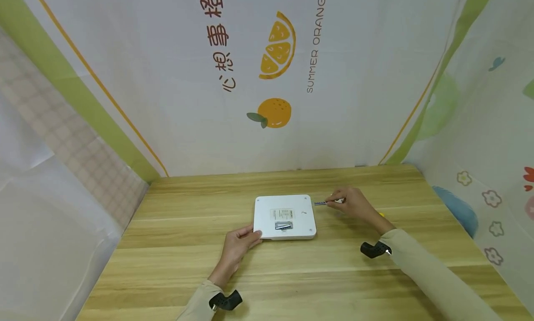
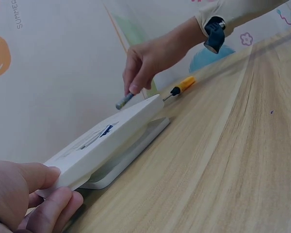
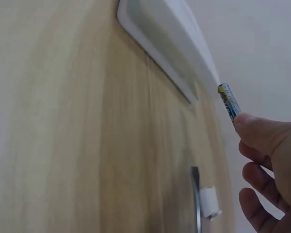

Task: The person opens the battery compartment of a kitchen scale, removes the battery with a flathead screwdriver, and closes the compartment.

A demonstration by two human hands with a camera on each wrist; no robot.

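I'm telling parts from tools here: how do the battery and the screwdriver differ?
The battery is pinched in the right grip, off the table; the screwdriver lies on it.
The battery is a plain cylinder with a printed wrapper; the screwdriver has a yellow-and-black handle and a thin metal shaft.
Both are slim, and both sit to the right of the white device in the head view.
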